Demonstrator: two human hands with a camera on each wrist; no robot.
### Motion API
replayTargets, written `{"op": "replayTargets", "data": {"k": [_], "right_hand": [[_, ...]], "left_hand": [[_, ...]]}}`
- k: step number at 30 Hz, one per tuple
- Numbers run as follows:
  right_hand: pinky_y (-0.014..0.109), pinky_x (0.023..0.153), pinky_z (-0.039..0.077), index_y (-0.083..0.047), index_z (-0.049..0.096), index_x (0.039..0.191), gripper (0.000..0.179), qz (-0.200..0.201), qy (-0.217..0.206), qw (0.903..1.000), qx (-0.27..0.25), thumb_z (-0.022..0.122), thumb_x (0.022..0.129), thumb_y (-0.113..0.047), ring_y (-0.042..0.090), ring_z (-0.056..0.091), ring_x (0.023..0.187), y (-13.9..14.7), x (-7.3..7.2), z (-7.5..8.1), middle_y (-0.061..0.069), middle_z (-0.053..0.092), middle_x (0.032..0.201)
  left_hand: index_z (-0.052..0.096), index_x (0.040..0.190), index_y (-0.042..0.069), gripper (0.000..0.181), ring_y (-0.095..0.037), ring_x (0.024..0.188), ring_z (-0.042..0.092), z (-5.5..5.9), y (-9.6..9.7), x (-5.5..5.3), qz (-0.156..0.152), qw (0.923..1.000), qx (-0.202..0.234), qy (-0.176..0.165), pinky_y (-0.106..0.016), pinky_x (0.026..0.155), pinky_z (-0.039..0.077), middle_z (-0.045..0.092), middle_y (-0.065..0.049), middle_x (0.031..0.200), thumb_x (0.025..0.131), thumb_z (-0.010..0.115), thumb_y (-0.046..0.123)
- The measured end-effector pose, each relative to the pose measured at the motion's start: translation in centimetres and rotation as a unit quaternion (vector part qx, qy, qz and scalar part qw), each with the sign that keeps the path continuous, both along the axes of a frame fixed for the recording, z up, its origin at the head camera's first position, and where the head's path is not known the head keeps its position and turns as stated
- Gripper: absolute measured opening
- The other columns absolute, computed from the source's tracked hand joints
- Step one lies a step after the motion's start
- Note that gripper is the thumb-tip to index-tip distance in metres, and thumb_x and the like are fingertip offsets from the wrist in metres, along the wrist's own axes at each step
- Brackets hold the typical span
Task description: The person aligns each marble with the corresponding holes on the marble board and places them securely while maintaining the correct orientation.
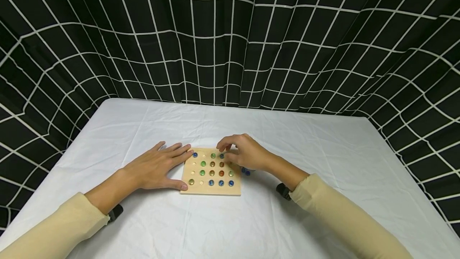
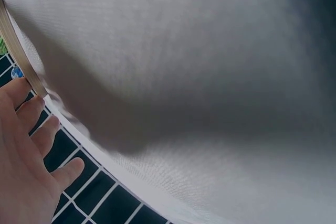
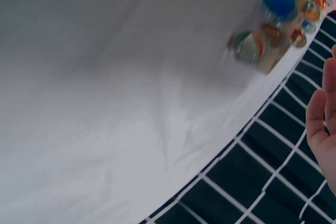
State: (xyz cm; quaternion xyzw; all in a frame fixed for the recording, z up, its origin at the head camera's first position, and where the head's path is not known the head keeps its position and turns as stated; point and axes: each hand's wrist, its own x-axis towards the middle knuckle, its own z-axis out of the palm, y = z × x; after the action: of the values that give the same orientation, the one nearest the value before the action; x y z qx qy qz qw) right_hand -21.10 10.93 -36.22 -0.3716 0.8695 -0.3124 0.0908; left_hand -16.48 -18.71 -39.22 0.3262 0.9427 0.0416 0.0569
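A square wooden board (image 1: 210, 191) lies on the table with glass marbles in rows of hollows. Green marbles (image 1: 203, 164), amber ones (image 1: 221, 173) and blue ones (image 1: 221, 183) sit in it; some hollows on its left side hold none. My left hand (image 1: 154, 167) lies spread at the board's left edge, fingertips at the upper corner, thumb by the lower one. Over the upper right part hovers my right hand (image 1: 248, 153), fingers bent, index finger and thumb apart close to a blue marble (image 1: 221, 156) in the top row. It hides the upper right corner.
Loose blue marbles (image 1: 246, 171) lie beside the board's right edge, below my right wrist. In the right wrist view a blue marble (image 3: 279, 2) and a multicoloured one (image 3: 249, 46) show there. White cloth (image 1: 305, 227) covers the table; a black gridded curtain (image 1: 230, 31) hangs behind.
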Motion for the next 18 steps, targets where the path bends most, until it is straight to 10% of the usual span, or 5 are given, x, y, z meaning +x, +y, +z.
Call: {"op": "replayTargets", "data": {"k": [18], "right_hand": [[0.041,0.082,0.053,-0.008,0.073,0.109,0.023,-0.03,-0.01,0.9992,0.024,0.071,0.087,0.0,0.01,0.063,0.09,6.1,1.1,-0.6,-0.002,0.073,0.099]], "left_hand": [[0.028,0.159,0.021,0.104,-0.03,0.147,0.029,0.1,-0.1,0.2,-0.004,1.0,0.0,0.008,-0.063,0.117,0.019,0.028,-0.002,0.162,0.08,0.043,0.087]]}}
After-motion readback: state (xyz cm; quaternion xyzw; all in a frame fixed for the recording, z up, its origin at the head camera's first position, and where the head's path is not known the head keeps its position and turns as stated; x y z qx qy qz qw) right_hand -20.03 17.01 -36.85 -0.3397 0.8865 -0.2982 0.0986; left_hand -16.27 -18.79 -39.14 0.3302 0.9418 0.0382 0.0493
